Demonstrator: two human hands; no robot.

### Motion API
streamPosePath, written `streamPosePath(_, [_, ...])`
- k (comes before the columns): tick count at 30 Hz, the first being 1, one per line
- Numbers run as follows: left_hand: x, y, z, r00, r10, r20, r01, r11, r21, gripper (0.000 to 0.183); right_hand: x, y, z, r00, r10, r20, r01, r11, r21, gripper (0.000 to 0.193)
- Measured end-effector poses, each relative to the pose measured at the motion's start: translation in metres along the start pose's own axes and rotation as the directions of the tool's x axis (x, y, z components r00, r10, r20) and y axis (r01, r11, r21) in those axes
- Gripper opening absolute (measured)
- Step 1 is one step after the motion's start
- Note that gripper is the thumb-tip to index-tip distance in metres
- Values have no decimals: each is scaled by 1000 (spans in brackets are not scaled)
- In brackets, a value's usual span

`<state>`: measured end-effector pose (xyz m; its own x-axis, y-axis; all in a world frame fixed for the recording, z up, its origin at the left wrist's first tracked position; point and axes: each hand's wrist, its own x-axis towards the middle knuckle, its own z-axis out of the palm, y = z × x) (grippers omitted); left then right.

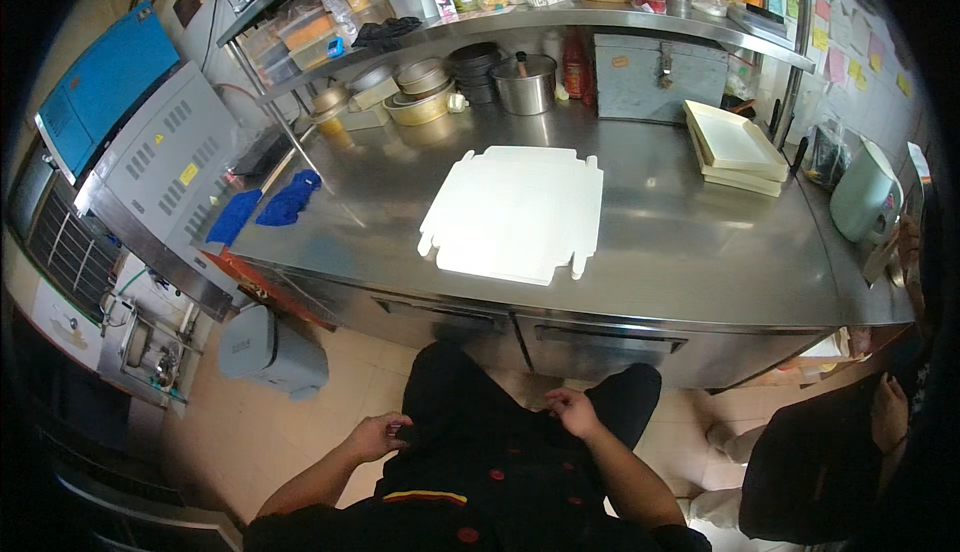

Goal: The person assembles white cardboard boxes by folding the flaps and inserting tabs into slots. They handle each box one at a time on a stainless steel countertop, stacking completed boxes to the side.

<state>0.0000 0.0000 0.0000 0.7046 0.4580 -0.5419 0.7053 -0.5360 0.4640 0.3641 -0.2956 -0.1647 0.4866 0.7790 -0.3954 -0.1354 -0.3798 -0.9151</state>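
Observation:
My left hand is by the dark cloth at my left thigh, its fingers curled inward. My right hand is over my lap, near the right leg, with thumb and fingers drawn together. What either hand holds, if anything, is too small to make out. Both are below the front edge of the steel worktable, apart from it. Ahead of them on the tabletop lies a flat white die-cut cardboard sheet, unfolded, with notched tabs at its corners. Neither hand touches it.
Cream trays are stacked at the right, near a pale green kettle. Blue cloths lie at the left edge. Pots and a metal box stand under a loaded shelf. A grey bin and another person flank me.

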Motion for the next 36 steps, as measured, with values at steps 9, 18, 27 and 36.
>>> streamPosePath(9, [86, 38, 23, 934, 27, -356, 88, 949, 303, 40, -10, -16, -3, 1000, -14, -22, 13, 999, -44, 29])
streamPosePath(18, [35, 149, -129, 892, 366, 266, -390, 920, 44, 57, -79, -183, -20, 861, -385, 331, 472, 849, -238, 30])
streamPosePath(27, [212, 242, -195, 646, 735, -209, -563, 642, 520, 74, 58, -328, -50, 686, -726, 52, 340, 257, -905, 62])
streamPosePath(36, [224, 225, -219, 603, 787, -129, -680, 592, 433, 56, 56, -343, -55, 840, -538, 67, 284, 331, -900, 58])
